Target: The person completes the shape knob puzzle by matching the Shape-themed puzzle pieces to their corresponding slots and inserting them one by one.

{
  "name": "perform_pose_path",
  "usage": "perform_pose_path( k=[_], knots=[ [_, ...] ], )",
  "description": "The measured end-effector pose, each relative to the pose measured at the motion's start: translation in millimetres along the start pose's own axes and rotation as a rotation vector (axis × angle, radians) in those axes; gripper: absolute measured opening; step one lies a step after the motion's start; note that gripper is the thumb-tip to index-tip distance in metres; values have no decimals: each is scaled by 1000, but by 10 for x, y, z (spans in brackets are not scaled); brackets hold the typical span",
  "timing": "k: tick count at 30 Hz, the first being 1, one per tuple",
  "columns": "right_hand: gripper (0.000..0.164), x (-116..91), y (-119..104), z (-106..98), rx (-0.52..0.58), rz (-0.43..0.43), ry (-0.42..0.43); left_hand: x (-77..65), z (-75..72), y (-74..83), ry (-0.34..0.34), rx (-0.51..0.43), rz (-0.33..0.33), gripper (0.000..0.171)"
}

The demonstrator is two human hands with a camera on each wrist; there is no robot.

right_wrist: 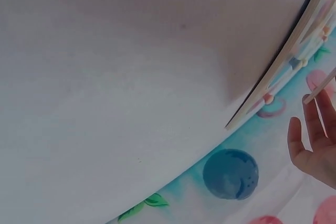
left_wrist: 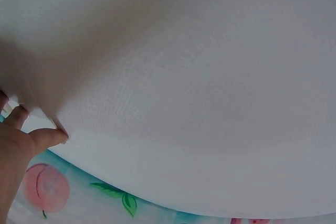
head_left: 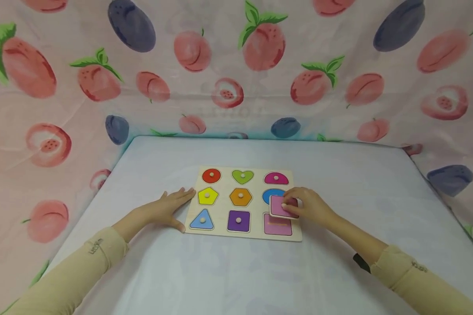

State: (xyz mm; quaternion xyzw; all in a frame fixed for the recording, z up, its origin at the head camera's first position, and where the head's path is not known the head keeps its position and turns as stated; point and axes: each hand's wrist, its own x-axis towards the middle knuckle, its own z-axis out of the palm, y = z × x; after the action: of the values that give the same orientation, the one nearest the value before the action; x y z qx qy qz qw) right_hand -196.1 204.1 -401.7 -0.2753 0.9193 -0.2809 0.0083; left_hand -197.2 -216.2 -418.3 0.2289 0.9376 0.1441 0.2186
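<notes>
A wooden shape puzzle board (head_left: 220, 214) lies on the white table. My right hand (head_left: 309, 205) pinches the knob of a pink rectangle puzzle piece (head_left: 277, 206), lifted above the board and partly covering the blue oval piece (head_left: 270, 195). Just below it, the pink rectangle recess (head_left: 277, 225) shows bare. My left hand (head_left: 167, 209) has its fingers spread, touching the board's left edge. In the left wrist view the left hand (left_wrist: 21, 137) shows at the left border. The right wrist view catches the right hand (right_wrist: 317, 140) and an edge of the lifted piece (right_wrist: 320, 86).
Other knobbed pieces sit in the board, among them a red circle (head_left: 211, 176), an orange hexagon (head_left: 241, 197) and a purple square (head_left: 238, 221). A fruit-print cloth (head_left: 228, 52) hangs behind the white tabletop (head_left: 173, 271). Something dark (head_left: 361, 262) shows under the right cuff.
</notes>
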Motion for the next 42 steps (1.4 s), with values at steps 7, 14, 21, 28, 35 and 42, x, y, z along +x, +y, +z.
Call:
perform_pose_path(
  k=[7,14,21,28,35,42],
  knots=[
    [9,-3,-44,17,-21,-6,-14,57,-16,23,5,8,0,115],
    [6,-83,-95,154,-63,-34,-58,41,19,-5,-9,7,-33,115],
    [7,-104,-135,207,-57,8,-79,12,4,5,-3,11,-25,115],
    [9,-113,-145,256,-88,-7,-82,13,-10,29,4,7,-11,115],
    [10,-122,-147,285,-125,-39,-58,21,-13,18,14,7,-5,115],
    [7,-133,-156,320,-201,-88,-44,18,17,-14,10,2,-2,115]
  ],
)
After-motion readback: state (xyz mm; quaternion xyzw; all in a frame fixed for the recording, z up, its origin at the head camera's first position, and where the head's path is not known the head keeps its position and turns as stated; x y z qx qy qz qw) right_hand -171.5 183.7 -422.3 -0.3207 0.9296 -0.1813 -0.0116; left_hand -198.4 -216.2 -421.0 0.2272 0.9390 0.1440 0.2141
